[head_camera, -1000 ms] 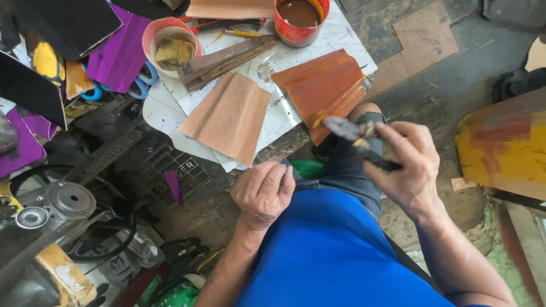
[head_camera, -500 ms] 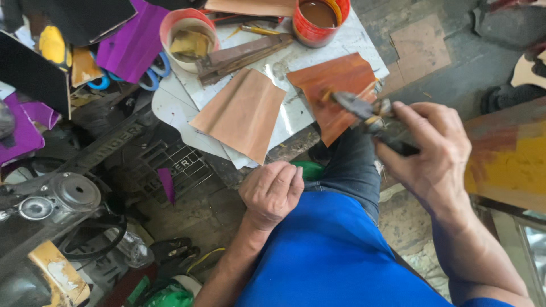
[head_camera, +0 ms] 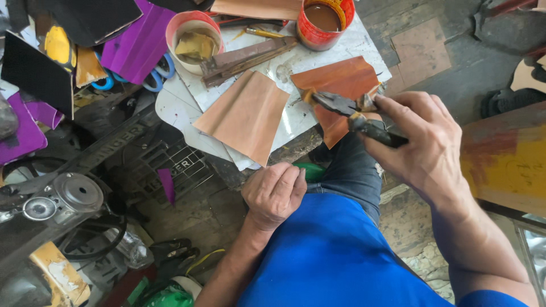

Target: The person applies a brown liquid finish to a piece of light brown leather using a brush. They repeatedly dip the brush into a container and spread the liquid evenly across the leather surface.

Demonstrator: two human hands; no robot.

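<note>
Pliers (head_camera: pixel 347 111) sit pinched in the right hand (head_camera: pixel 418 139), nose over the dark brown leather piece (head_camera: pixel 341 85) on the cluttered white worktop (head_camera: pixel 364 42). Left hand (head_camera: pixel 274 193) rests curled shut, holding nothing, on the knee. Rough floor lies beyond. Since half a second ago the pliers have lowered toward the leather.

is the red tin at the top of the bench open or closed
Open. The red tin has no lid on it, and brown liquid shows inside, close to the rim.
</note>
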